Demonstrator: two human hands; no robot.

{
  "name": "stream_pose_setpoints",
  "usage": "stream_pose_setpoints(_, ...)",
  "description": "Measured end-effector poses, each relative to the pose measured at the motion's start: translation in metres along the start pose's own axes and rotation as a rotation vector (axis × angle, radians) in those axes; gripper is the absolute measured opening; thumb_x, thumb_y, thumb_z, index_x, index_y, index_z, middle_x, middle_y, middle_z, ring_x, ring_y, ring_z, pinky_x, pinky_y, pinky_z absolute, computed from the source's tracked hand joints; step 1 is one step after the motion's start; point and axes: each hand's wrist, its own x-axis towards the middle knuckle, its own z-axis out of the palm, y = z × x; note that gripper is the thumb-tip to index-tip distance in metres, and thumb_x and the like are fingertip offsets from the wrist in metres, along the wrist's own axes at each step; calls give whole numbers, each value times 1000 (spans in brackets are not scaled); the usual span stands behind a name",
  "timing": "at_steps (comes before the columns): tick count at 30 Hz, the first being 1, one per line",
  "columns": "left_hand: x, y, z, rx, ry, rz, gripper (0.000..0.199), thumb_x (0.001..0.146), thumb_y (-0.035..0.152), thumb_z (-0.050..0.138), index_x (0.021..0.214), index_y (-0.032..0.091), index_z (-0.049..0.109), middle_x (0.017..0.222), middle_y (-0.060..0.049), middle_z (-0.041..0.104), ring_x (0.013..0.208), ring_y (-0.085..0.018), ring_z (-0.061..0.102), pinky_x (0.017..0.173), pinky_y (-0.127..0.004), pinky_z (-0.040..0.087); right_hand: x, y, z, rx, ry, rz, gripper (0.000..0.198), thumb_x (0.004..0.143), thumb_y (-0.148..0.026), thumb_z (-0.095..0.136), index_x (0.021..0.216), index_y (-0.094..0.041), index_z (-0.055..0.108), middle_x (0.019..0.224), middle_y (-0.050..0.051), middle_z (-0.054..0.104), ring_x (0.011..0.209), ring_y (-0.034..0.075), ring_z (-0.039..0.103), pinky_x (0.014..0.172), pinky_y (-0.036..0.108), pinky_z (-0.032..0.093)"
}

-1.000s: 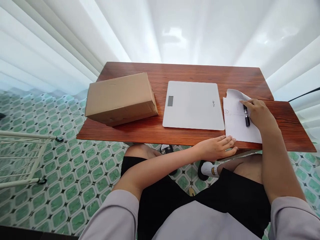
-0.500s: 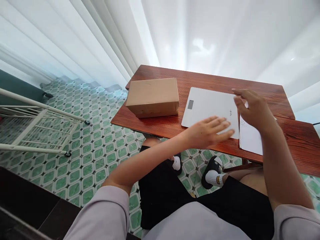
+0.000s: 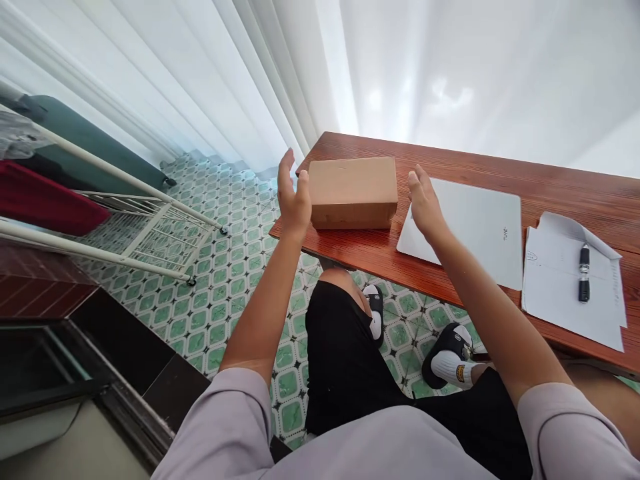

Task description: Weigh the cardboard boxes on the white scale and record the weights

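A closed brown cardboard box (image 3: 353,183) lies on the left part of the wooden table (image 3: 345,248). My left hand (image 3: 293,203) is at the box's left end, fingers raised and apart, with nothing in it. Beyond the right end of the box, my right hand (image 3: 424,200) is held up open, a gap showing between it and the cardboard. Under and beside that hand lies a flat white scale (image 3: 475,227) with small dark lettering; my hand and forearm cover part of it. Whether my left hand touches the box I cannot tell.
Right of the scale are white papers (image 3: 555,287) with a black pen (image 3: 584,273) on top. A white wheeled rack (image 3: 155,230) stands on the tiled floor (image 3: 235,247) at left. A white curtain (image 3: 400,67) hangs behind the table.
Both hands have moved left, from over the scale to either end of the box. The view has turned right, bringing the pen and more of the papers into sight.
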Motion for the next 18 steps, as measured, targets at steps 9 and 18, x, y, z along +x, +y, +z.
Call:
stream_pose_setpoints(9,-23,-29,11,-385,-50,-433,64,92,54,51,148,25,43,162,-3,38,148,-21,39,120,-32,38,-7,-17,39,-29,-27,137,73,103,-54,35,161,-12,21,163,12,25,153,28,23,128,52,19)
stream_pose_setpoints(18,-24,-33,16,-502,-20,-402,51,87,46,61,136,29,59,155,2,49,147,-22,41,121,-30,38,-18,-29,40,31,11,148,62,101,-45,34,157,-18,34,162,3,29,152,20,26,129,44,19)
